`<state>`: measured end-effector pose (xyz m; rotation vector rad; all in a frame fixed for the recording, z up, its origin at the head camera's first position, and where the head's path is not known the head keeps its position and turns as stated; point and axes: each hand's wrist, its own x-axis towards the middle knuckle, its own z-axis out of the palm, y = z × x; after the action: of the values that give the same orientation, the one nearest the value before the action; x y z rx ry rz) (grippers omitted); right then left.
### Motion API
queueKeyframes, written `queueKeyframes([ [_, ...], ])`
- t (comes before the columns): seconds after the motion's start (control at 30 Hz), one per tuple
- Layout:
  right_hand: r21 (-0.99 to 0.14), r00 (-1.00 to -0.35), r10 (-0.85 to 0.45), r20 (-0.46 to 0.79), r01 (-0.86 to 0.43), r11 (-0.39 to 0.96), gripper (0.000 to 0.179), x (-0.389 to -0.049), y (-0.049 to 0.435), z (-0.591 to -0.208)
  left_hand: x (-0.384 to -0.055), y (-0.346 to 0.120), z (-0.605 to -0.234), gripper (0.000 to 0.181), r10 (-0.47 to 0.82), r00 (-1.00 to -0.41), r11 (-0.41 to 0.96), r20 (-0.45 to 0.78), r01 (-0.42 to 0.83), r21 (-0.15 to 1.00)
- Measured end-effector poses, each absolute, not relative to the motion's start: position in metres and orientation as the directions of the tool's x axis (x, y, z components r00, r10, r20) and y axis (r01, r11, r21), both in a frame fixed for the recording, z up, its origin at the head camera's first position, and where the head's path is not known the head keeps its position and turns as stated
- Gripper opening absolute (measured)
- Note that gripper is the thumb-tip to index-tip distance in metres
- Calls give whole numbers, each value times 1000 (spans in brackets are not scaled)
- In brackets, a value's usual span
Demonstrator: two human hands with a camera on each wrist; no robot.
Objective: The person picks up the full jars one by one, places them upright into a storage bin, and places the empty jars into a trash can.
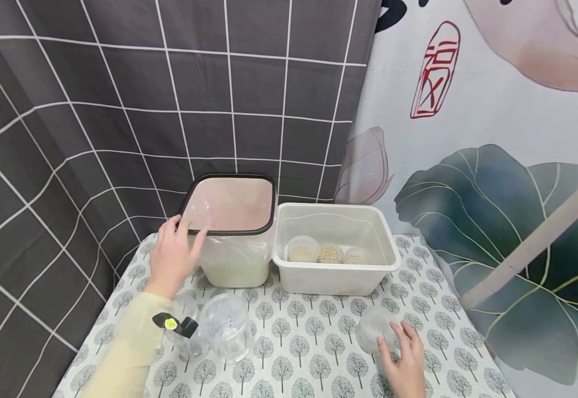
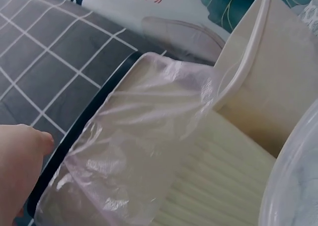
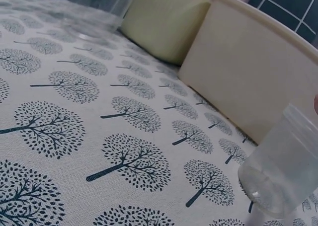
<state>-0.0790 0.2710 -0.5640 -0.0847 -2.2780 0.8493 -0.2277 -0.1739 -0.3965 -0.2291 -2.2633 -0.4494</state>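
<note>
My left hand (image 1: 174, 257) is at the near left of a pale green ribbed bin (image 1: 236, 271), its fingers spread at the bin's black rim ring (image 1: 234, 232). A thin pinkish plastic bag (image 2: 129, 136) lines the bin and folds down over its outside. My right hand (image 1: 405, 359) is at the right front, thumb and fingers apart around the near right side of a small translucent plastic tub (image 1: 372, 330). In the right wrist view a fingertip shows just beside the rim of that tub (image 3: 280, 161).
A white rectangular box (image 1: 336, 276) beside the bin holds several small tubs (image 1: 302, 249) of pale, bead-like pieces (image 1: 329, 254). Clear plastic jars (image 1: 226, 326) stand near my left forearm. Tree-printed cloth (image 1: 298, 354) covers the table; hanging cloths (image 1: 199, 132) rise behind and at the left.
</note>
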Motion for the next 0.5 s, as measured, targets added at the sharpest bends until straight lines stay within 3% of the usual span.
queueKeyframes([
  [0.2, -631, -791, 281, 544, -165, 758, 51, -79, 270, -567, -236, -178, -397, 47, -50, -737, 902, 674, 257, 348],
  [0.5, -701, -816, 310, 488, -154, 696, 54, -79, 270, -575, -245, -178, -394, 48, -48, -783, 887, 620, 253, 387],
])
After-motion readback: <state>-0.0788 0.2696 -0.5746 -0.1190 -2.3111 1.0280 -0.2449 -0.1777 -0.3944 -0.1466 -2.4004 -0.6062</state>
